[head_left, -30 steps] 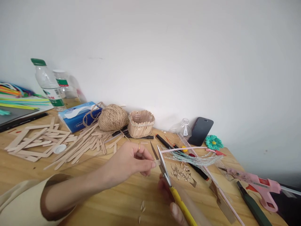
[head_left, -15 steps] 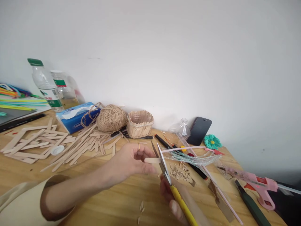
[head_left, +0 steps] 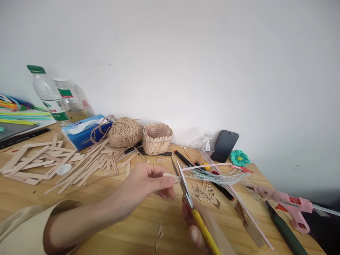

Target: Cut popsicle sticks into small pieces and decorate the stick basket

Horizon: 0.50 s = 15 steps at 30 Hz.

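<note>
Stick change: half a second ago, your thumb sat lower and the short, pale, flat wooden stick (head_left: 172,175) lay exposed; now your thumb presses over it again, and it tilts slightly down toward the blades. This looks like a reset grip, with the stick steadier for the scissors.
Stick place: between your two hands, pinched on its left and centre, its right end at the darker blade of the yellow-handled metal scissors (head_left: 195,212). You cannot tell whether that end passes between the blades.
Left hand: your left hand (head_left: 147,180) is closed in a pinch on the stick, thumb on top, the other fingers curled behind.
Right hand: your right hand (head_left: 196,234) is wrapped partly open around the scissors' handles; the blades stand apart at the tips.
Wood chips: a small heap of pale wooden chips (head_left: 204,191) lies just right of the blades; a few slivers (head_left: 159,231) lie nearer you on the brown wooden bench (head_left: 119,226).
Basket: beyond your hands, a small scallop-rimmed basket of wooden sticks (head_left: 157,145) stands beside a tan ball of twine (head_left: 125,132).
Outer left: many loose flat wooden sticks (head_left: 37,161) lie piled, well apart from the blades.
</note>
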Tool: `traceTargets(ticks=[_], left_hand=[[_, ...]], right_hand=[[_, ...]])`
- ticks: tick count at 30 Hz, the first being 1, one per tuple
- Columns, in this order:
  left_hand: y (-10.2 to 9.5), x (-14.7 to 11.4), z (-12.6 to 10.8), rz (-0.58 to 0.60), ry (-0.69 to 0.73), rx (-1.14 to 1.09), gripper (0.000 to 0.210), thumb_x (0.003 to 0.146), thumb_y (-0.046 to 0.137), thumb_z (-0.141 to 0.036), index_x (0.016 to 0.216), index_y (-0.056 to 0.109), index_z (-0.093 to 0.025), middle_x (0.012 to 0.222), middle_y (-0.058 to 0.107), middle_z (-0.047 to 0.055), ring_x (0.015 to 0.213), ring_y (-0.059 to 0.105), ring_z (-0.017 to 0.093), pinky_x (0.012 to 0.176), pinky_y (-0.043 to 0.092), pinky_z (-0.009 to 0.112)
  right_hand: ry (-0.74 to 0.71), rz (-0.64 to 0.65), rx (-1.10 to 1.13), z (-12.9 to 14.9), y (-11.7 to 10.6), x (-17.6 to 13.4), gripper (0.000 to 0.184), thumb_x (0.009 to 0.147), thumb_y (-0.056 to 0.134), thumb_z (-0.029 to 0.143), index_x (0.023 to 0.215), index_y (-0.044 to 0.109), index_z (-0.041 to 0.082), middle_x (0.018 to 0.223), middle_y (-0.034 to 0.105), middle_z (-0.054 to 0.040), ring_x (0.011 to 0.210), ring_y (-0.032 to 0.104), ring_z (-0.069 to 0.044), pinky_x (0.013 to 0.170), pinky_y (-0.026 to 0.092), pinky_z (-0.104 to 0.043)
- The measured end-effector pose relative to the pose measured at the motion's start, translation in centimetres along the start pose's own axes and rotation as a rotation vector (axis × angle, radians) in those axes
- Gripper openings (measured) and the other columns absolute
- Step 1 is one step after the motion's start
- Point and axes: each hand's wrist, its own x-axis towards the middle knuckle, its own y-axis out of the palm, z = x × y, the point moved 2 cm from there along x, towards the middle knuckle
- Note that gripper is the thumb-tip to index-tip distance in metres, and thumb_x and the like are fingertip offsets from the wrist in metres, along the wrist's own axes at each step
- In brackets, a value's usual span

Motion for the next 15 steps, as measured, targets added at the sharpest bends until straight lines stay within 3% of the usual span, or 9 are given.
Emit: traceTargets(ticks=[4, 8, 15], left_hand=[[0.17, -0.11, -0.16, -0.007, 0.013, -0.010, 0.024, 0.071, 0.067, -0.035, 0.060, 0.067, -0.014, 0.058, 0.066, 0.000, 0.058, 0.059, 0.011, 0.062, 0.048, 0.022], [0.22, -0.34, 0.01, -0.038, 0.042, -0.005, 0.024, 0.072, 0.066, -0.033, 0.057, 0.065, -0.015, 0.057, 0.065, 0.000, 0.057, 0.057, 0.011, 0.062, 0.048, 0.022], [0.26, -0.43, 0.59, -0.028, 0.040, -0.042, 0.021, 0.071, 0.068, -0.032, 0.058, 0.067, -0.015, 0.053, 0.065, -0.001, 0.054, 0.056, 0.010, 0.060, 0.047, 0.021]], right_hand=[[0.002, 0.003, -0.036, 0.76, 0.04, 0.42, 0.061, 0.068, 0.041, 0.079, 0.078, 0.048, 0.019, 0.068, 0.035, 0.0018, 0.061, 0.033, -0.014, 0.054, 0.032, -0.025], [0.044, 0.058, -0.019, 0.97, 0.41, 0.64, 0.067, 0.066, 0.034, 0.083, 0.079, 0.045, 0.019, 0.068, 0.034, 0.0025, 0.058, 0.030, -0.013, 0.051, 0.025, -0.025], [0.012, 0.065, 0.048, 0.92, 0.17, 0.40, 0.059, 0.071, 0.043, 0.075, 0.092, 0.053, 0.021, 0.078, 0.044, -0.0021, 0.071, 0.044, -0.019, 0.065, 0.038, -0.030]])
